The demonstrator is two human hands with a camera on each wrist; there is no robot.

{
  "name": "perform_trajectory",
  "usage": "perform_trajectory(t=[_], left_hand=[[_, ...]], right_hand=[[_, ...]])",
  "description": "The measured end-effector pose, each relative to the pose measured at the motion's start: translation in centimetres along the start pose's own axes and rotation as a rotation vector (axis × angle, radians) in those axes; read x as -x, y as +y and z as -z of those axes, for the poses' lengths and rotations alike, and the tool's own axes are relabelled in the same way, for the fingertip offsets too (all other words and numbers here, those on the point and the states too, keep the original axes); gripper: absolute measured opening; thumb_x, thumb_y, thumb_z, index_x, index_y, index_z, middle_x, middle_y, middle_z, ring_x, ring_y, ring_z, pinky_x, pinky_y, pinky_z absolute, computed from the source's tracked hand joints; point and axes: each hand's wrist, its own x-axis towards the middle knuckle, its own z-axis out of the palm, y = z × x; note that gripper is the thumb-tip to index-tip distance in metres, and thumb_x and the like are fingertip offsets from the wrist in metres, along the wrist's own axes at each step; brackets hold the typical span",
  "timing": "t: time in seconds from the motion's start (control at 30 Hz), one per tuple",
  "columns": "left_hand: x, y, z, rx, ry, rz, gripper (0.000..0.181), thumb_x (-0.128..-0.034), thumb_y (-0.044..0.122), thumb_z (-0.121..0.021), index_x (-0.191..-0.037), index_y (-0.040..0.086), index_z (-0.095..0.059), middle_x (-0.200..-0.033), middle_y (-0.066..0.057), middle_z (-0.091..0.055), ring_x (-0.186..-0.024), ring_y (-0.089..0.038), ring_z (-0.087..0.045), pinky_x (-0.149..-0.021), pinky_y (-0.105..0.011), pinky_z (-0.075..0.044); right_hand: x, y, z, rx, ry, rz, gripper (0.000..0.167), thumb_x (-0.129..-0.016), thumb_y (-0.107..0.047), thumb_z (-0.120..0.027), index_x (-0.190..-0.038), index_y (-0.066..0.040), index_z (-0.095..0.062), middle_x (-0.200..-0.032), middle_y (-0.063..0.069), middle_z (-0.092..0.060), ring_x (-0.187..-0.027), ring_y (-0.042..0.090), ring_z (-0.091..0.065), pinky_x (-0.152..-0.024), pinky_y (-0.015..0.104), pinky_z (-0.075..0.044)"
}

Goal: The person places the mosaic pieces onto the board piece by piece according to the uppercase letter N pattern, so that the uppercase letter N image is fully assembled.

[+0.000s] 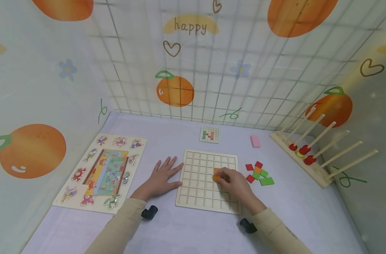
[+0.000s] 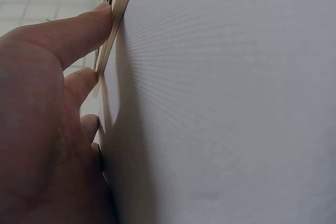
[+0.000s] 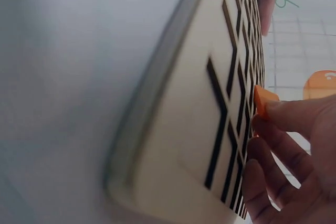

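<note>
A wooden grid board (image 1: pixel 196 194) lies flat on the table. Over its right half, my right hand (image 1: pixel 235 183) pinches an orange tile (image 3: pixel 264 101) between thumb and fingers, close to the board's surface. Orange also shows on the grid beside the fingertips in the head view; whether it is one tile or two is unclear. My left hand (image 1: pixel 159 179) rests spread on the table, its thumb and index fingertip touching the board's left edge (image 2: pixel 116 24). Right of the board lie loose red tiles (image 1: pixel 258 164), green tiles (image 1: pixel 267 181) and another orange tile (image 1: pixel 257 170).
A small pattern card (image 1: pixel 209 135) lies behind the board. At the back right is a pink block (image 1: pixel 255 141), beside a wooden peg rack (image 1: pixel 302 158) with red and yellow beads. An animal puzzle board (image 1: pixel 135 148) lies at left.
</note>
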Motion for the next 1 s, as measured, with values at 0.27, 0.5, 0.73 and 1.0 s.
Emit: perform_trajectory(t=[0.27, 0.5, 0.73, 1.0], left_hand=[[0.01, 0.06, 0.07, 0.003, -0.007, 0.007, 0.078, -0.0958, 0.060, -0.058, -0.161, 0.029, -0.031, -0.171, -0.005, -0.010, -0.157, -0.028, 0.002, -0.125, -0.054, 0.008], [0.06, 0.24, 0.22, 0.014, -0.006, 0.002, 0.077, -0.0958, 0.059, -0.059, -0.161, 0.028, -0.033, -0.171, -0.006, -0.011, -0.157, -0.029, 0.001, -0.125, -0.055, 0.008], [0.10, 0.20, 0.23, 0.011, -0.003, -0.001, 0.077, -0.0961, 0.059, -0.059, -0.161, 0.027, -0.033, -0.171, -0.006, -0.011, -0.157, -0.029, 0.001, -0.125, -0.055, 0.008], [0.06, 0.24, 0.24, 0.010, -0.007, 0.005, 0.077, -0.0959, 0.059, -0.059, -0.161, 0.027, -0.033, -0.171, -0.006, -0.011, -0.157, -0.030, 0.001, -0.125, -0.055, 0.008]], right_hand=[[-0.14, -0.07, -0.11, 0.040, 0.015, 0.002, 0.017, -0.089, -0.017, -0.081, -0.102, -0.022, -0.071, -0.090, -0.010, -0.059, -0.081, 0.012, -0.053, -0.069, 0.026, -0.051], [-0.11, -0.08, -0.29, 0.082, 0.026, 0.008, 0.017, -0.087, -0.017, -0.083, -0.102, -0.019, -0.075, -0.095, -0.006, -0.059, -0.083, 0.013, -0.051, -0.070, 0.026, -0.049], [-0.05, 0.09, -0.28, 0.116, 0.031, 0.035, 0.015, -0.089, -0.020, -0.082, -0.103, -0.018, -0.077, -0.092, -0.008, -0.058, -0.082, 0.011, -0.050, -0.069, 0.026, -0.048], [0.12, 0.11, -0.29, 0.119, 0.043, 0.063, 0.011, -0.089, -0.018, -0.081, -0.099, -0.019, -0.078, -0.098, -0.007, -0.062, -0.088, 0.012, -0.053, -0.074, 0.029, -0.053]])
